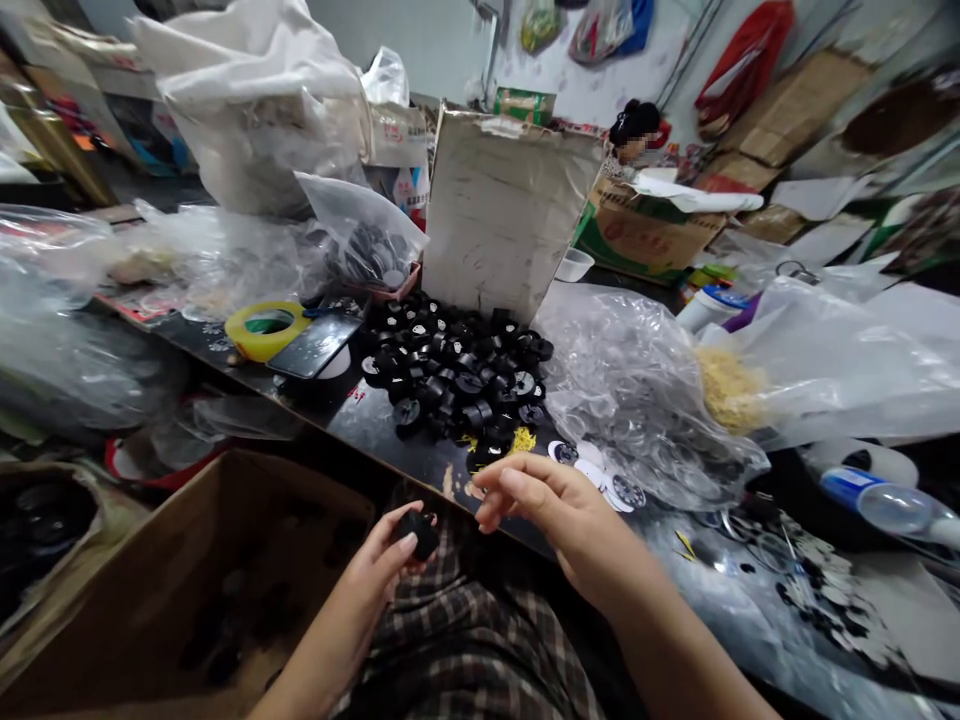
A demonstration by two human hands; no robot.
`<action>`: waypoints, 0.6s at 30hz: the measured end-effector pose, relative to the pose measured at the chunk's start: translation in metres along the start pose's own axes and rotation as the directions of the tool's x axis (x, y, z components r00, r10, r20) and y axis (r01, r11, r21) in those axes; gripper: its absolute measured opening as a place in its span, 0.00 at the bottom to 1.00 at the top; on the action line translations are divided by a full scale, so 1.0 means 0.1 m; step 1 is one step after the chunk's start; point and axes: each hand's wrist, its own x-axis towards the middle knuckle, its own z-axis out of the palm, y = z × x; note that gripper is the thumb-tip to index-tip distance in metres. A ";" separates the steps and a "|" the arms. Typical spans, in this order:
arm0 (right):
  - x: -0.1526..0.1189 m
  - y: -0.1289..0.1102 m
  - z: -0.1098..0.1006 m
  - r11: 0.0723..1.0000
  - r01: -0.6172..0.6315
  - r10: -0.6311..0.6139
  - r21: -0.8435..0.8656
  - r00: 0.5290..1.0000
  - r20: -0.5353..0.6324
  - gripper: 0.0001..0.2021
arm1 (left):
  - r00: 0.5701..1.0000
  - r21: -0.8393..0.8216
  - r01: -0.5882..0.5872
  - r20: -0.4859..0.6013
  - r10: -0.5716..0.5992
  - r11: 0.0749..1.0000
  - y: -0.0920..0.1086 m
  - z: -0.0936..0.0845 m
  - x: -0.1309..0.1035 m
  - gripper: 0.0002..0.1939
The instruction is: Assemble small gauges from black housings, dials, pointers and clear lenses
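Note:
Near the lap, my left hand (390, 560) is closed around a small black round part (420, 533), thumb on its near side. To its right, my right hand (536, 500) hovers by the table's front edge with its fingers curled and the thumb close to them; anything between the fingertips is too small to make out. Beyond both hands lies a pile of black round parts (457, 370). Small yellow pieces (523, 439) lie at the pile's near side, and flat white and black discs (624, 492) rest just past my right hand.
An open cardboard box (150, 590) with black parts stands at lower left. Yellow tape (262, 330) and a phone (315, 343) lie left of the pile. Clear plastic bags (637, 390) spread to the right. A cardboard panel (510, 210) rises behind; a person (626, 140) is beyond.

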 end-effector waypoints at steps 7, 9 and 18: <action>-0.02 0.07 0.00 0.989 -0.071 0.064 0.127 0.996 0.056 0.15 | 1.000 -0.034 0.031 -0.004 -0.031 0.999 0.02 0.03 -0.04 0.24; -0.01 0.10 0.02 0.982 -0.090 0.078 0.169 0.994 0.076 0.15 | 1.000 -0.018 0.030 0.006 -0.030 0.999 -0.01 0.00 -0.04 0.24; -0.19 -0.18 -0.15 0.994 0.059 -0.065 -0.090 0.996 -0.061 0.14 | 0.955 -0.124 -0.246 -0.199 0.219 0.961 0.67 -0.08 -0.18 0.23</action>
